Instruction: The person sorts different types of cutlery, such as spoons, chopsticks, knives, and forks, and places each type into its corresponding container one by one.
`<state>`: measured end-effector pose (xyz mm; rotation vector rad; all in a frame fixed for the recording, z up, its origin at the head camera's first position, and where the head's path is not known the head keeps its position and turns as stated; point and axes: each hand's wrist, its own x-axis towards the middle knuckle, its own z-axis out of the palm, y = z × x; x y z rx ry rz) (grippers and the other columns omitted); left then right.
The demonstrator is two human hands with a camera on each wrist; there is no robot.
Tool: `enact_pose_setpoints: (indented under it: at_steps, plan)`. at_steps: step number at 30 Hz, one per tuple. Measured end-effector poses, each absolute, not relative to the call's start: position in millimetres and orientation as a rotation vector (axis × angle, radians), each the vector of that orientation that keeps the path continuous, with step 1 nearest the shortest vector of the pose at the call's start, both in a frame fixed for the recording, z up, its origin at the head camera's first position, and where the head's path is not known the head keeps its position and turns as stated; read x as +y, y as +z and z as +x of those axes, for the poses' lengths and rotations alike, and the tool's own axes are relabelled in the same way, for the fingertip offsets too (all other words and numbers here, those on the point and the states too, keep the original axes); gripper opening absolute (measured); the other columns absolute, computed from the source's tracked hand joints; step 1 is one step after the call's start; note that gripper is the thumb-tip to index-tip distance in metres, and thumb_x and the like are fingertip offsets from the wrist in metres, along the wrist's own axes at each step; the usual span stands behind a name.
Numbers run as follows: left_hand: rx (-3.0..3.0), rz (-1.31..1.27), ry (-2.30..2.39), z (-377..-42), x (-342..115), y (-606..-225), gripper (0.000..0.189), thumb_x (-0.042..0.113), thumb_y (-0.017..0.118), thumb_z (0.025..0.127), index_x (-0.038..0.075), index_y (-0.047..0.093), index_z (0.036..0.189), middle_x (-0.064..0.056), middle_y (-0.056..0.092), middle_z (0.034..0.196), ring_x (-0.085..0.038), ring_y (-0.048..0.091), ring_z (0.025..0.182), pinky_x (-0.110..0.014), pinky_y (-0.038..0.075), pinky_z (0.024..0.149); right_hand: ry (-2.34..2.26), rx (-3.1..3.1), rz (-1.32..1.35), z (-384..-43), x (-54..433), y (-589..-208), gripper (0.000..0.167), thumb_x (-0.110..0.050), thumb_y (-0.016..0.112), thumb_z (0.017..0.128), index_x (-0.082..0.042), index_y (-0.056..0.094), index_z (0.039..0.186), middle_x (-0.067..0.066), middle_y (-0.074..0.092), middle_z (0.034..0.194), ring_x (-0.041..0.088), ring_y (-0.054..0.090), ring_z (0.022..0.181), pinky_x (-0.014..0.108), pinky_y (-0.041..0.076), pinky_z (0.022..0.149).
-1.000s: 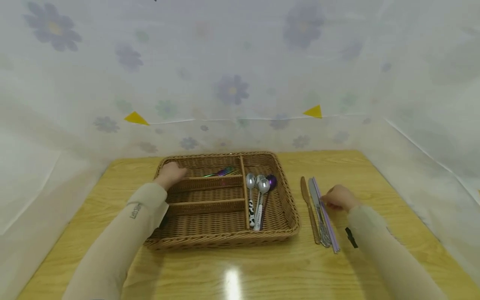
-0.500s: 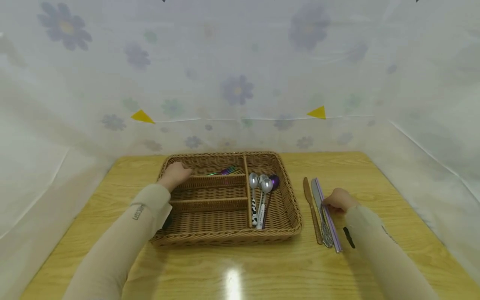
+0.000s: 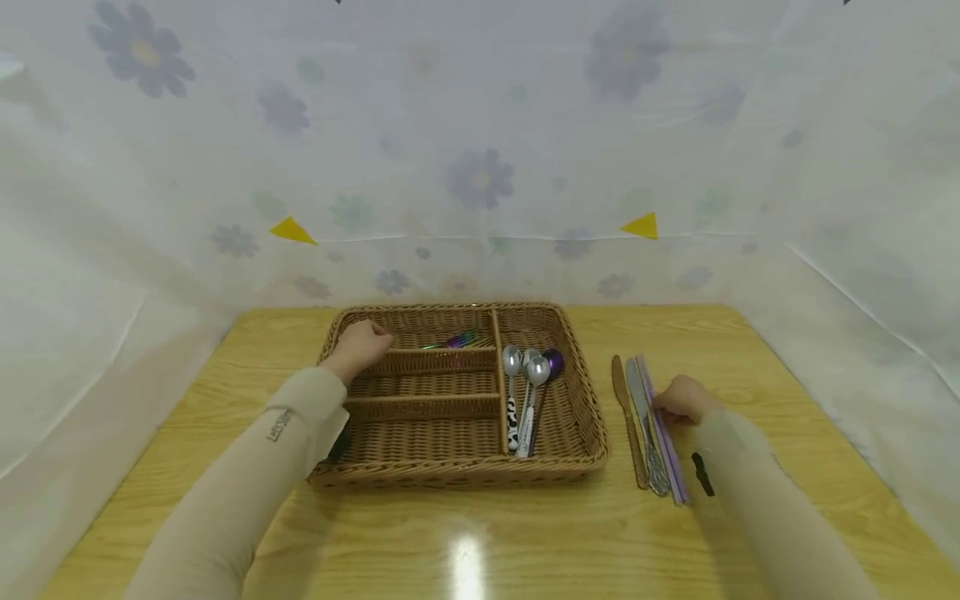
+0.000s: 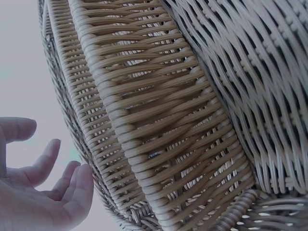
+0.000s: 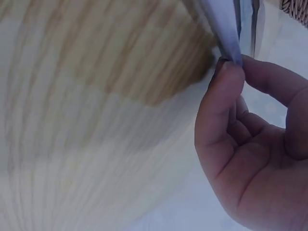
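In the right wrist view my right hand pinches the purple chopsticks between thumb and index finger. The head view has them lying at the right of a row on the table, with that right hand at their far half. Alongside are a silver knife with an ornate handle and a copper-coloured knife. My left hand is over the back left of the wicker cutlery tray. Up close, the left hand has loosely bent fingers with nothing between them.
Several spoons, one with a purple bowl, lie in the tray's right compartment. A rainbow-coloured fork is in the back compartment. A small black strip shows beside the right sleeve. Flowered white cloth surrounds the wooden table.
The whole head view has shifted a little, so things sit slightly farther right. The chopsticks look a bit more spread apart. The left hand stays over the tray's back left.
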<state>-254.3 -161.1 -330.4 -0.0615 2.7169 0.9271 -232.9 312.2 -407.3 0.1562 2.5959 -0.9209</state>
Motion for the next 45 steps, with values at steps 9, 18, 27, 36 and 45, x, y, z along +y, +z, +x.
enact_pose_setpoints:
  at_steps: [9, 18, 27, 36, 45]
  plan:
    - [2.676, -0.063, 1.008, -250, -153, -329, 0.047, 0.021, 0.032, 0.099, -0.006, 0.039, 0.136, -0.025, 0.044, 0.134, -0.033, 0.05, 0.109, -0.046, 0.043, 0.092, -0.982, 2.544, 0.154, -234, 318, -389, 0.022, -0.007, 0.05, 0.085, 0.005, 0.06, 0.07, -0.002, 0.055, 0.054, 0.007, 0.053, 0.047, 0.026, 0.053, 0.053]
    - [2.663, -0.011, 1.046, -253, -137, -327, 0.043, 0.025, 0.037, 0.1, -0.001, 0.045, 0.133, -0.022, 0.044, 0.136, -0.036, 0.046, 0.121, -0.049, 0.041, 0.097, -1.049, 2.474, 0.029, -244, 293, -361, 0.031, -0.019, 0.048, 0.092, 0.01, 0.061, 0.097, 0.0, 0.058, 0.071, 0.009, 0.057, 0.063, 0.029, 0.054, 0.066]
    - [2.603, 0.108, 1.098, -247, -109, -324, 0.039, 0.027, 0.041, 0.1, 0.002, 0.049, 0.129, -0.019, 0.048, 0.133, -0.032, 0.048, 0.119, -0.047, 0.042, 0.097, -1.366, 2.268, -0.021, -254, 240, -337, 0.027, -0.018, 0.046, 0.095, 0.006, 0.054, 0.105, -0.004, 0.057, 0.069, 0.004, 0.057, 0.06, 0.022, 0.052, 0.063]
    - [2.553, 0.219, 1.088, -241, -89, -322, 0.036, 0.027, 0.043, 0.099, 0.003, 0.053, 0.124, -0.016, 0.054, 0.125, -0.03, 0.052, 0.115, -0.044, 0.044, 0.093, -1.607, 2.123, 0.025, -262, 186, -337, 0.037, -0.014, 0.042, 0.097, 0.014, 0.047, 0.12, -0.001, 0.059, 0.071, 0.006, 0.062, 0.063, 0.023, 0.054, 0.068]
    - [2.533, 0.24, 1.097, -242, -86, -323, 0.035, 0.026, 0.043, 0.1, 0.001, 0.055, 0.121, -0.017, 0.057, 0.117, -0.031, 0.055, 0.107, -0.041, 0.045, 0.085, -1.564, 2.096, 0.019, -263, 156, -334, 0.039, -0.015, 0.045, 0.097, 0.014, 0.048, 0.123, -0.001, 0.058, 0.068, 0.006, 0.059, 0.058, 0.021, 0.053, 0.061]
